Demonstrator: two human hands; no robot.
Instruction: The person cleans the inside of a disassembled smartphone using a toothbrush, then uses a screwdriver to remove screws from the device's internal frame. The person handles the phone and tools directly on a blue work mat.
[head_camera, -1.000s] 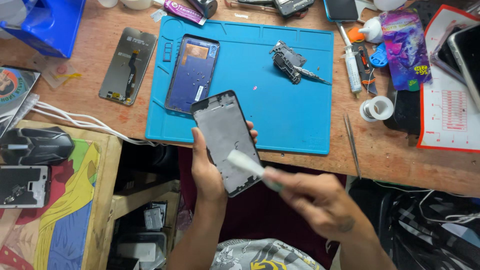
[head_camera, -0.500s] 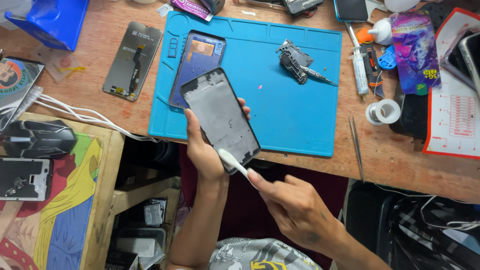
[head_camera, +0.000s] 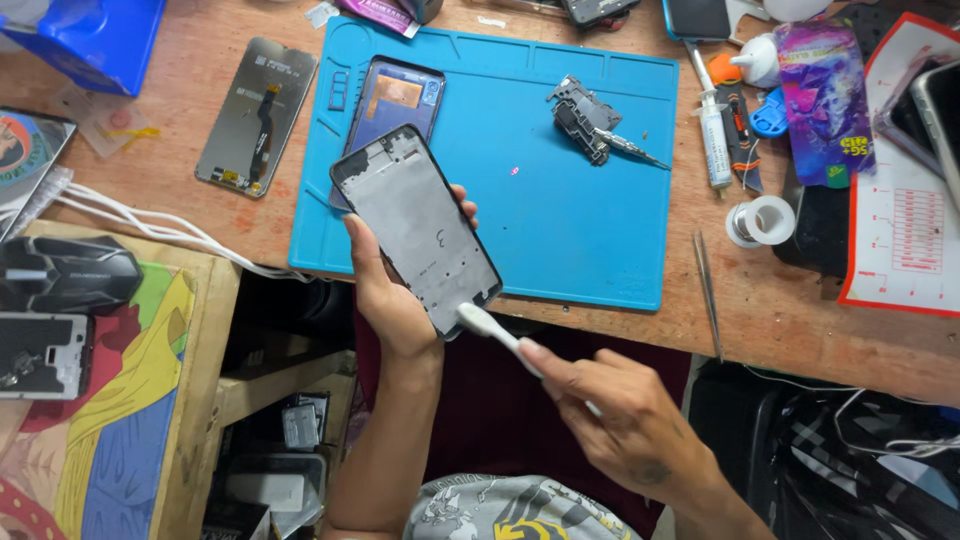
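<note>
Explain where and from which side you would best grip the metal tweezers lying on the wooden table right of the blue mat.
Grip the tweezers around the middle of their two thin arms, coming straight down from above. They lie flat on bare wood, pointing toward the table's near edge, with the tape roll apart to their right, so pinching across their narrow width looks easiest.

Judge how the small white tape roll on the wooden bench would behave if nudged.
The tape roll lies flat on its side, so it would probably slide rather than roll. It looks small and hollow, so likely light. Set on edge, it could roll toward the tweezers.
</note>
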